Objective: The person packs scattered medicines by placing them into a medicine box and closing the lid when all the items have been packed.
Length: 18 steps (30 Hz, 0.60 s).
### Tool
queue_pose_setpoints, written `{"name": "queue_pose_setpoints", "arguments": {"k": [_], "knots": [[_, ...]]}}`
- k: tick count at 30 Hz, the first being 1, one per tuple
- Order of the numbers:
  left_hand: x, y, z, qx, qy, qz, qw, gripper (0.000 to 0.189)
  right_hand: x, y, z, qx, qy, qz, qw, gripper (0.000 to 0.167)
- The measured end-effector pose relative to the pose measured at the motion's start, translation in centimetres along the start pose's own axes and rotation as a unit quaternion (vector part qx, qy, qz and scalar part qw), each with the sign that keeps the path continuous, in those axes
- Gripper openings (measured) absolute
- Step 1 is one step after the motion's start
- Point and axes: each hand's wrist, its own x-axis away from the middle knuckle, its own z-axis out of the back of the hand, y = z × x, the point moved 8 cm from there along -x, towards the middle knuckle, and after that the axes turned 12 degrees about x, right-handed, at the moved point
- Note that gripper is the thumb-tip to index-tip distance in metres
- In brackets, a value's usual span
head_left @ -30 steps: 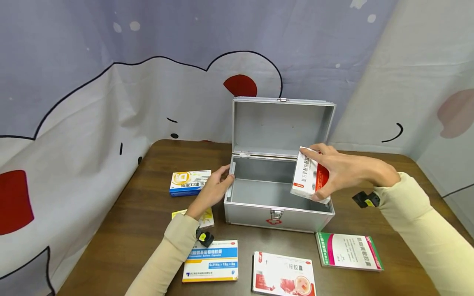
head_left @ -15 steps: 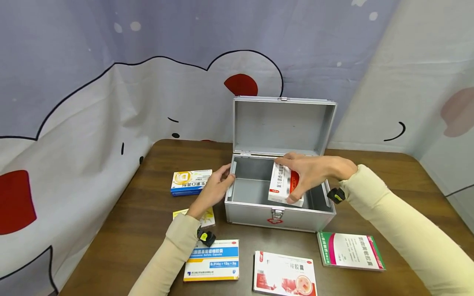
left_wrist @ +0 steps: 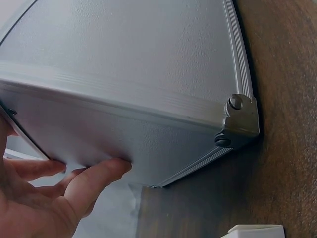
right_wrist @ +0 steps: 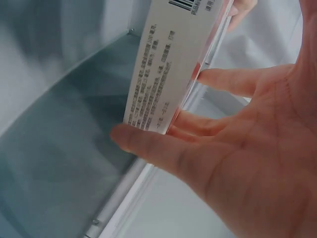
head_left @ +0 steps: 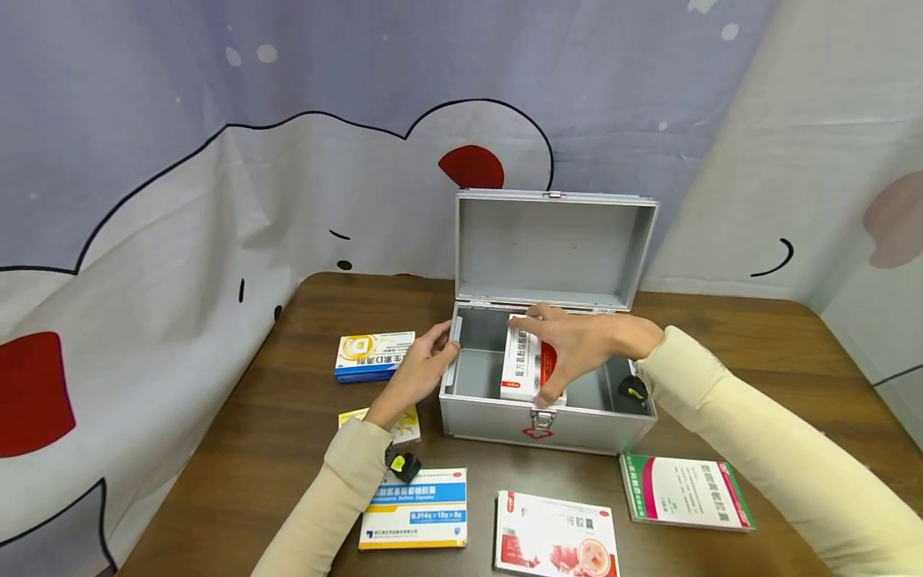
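Note:
My right hand [head_left: 584,344] grips a white-and-red medicine box [head_left: 517,365] by its two ends, thumb at the near end and fingertips at the far one. The medicine box is partly lowered into the open silver first-aid case [head_left: 476,419], tilted, left of the case's middle. In the right wrist view its printed side [right_wrist: 158,69] shows between the fingers. My left hand [head_left: 421,369] holds the left wall of the case. In the left wrist view the thumb presses the outer face and the other fingers reach the rim.
The case's raised lid [head_left: 548,248] stands behind it. On the table lie a blue-and-white D3 box [head_left: 375,355], a yellow box [head_left: 407,426], a blue-and-yellow capsule box [head_left: 414,517], a white-and-red capsule box [head_left: 555,533] and a green-edged box [head_left: 685,491]. A patterned curtain [head_left: 180,184] hangs behind.
My right hand has carried the medicine box leftward from the right side of the case and lower into it. The left hand has stayed on the case's left wall.

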Motion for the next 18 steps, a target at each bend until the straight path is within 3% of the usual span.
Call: {"name": "queue_pose_setpoints", "arguments": {"k": [5,11,18], "knots": [[0.2,-0.1,0.0,0.002,0.001,-0.001,1.0,0.046,-0.9,0.3,-0.8,-0.052,-0.016,0.029,0.9981,0.111],[0.3,-0.1,0.0,-0.001,0.003,0.005,1.0,0.046,-2.1,0.5,-2.1,-0.105,-0.051,0.025,0.9929,0.104],[0.3,-0.1,-0.1,0.002,0.002,0.008,1.0,0.046,-3.4,-0.7,-2.3,-0.031,-0.059,0.026,0.9974,0.099]]}}
